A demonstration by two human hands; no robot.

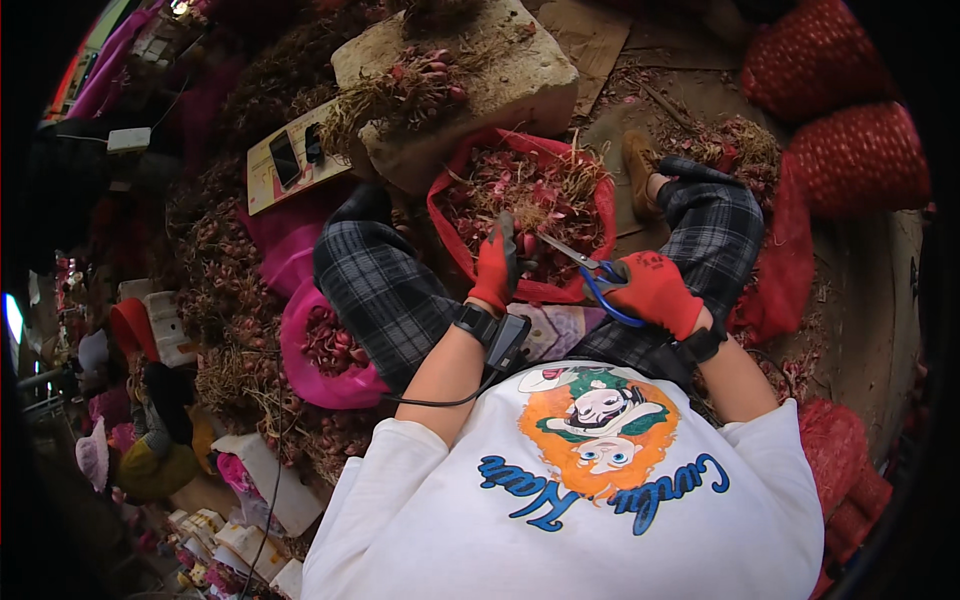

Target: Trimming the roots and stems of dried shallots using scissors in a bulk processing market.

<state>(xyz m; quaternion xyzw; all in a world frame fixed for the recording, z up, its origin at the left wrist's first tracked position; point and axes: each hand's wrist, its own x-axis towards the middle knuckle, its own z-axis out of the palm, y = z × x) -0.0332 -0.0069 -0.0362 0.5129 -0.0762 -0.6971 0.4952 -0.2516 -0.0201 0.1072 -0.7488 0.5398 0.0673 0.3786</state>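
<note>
My left hand (500,262), in a red glove with dark grey fingers, is closed over a red mesh bag (605,205) between my knees. A small red shallot (528,243) shows at its fingertips, partly hidden by the glove. In my right hand (655,290), gloved in red too, is a pair of scissors (567,250) with blue handles. The blades point left toward the shallot and look slightly parted. Trimmed dry stems, roots and papery skins (525,190) fill the bag beneath both hands.
Beyond the bag, a pale block (480,110) carries a bunch of shallots (420,85). A board with a phone (285,160) lies left of it. At my left thigh sits a pink bag (300,375) of shallots, near heaped shallots (225,310). Full red mesh sacks (855,155) stand right.
</note>
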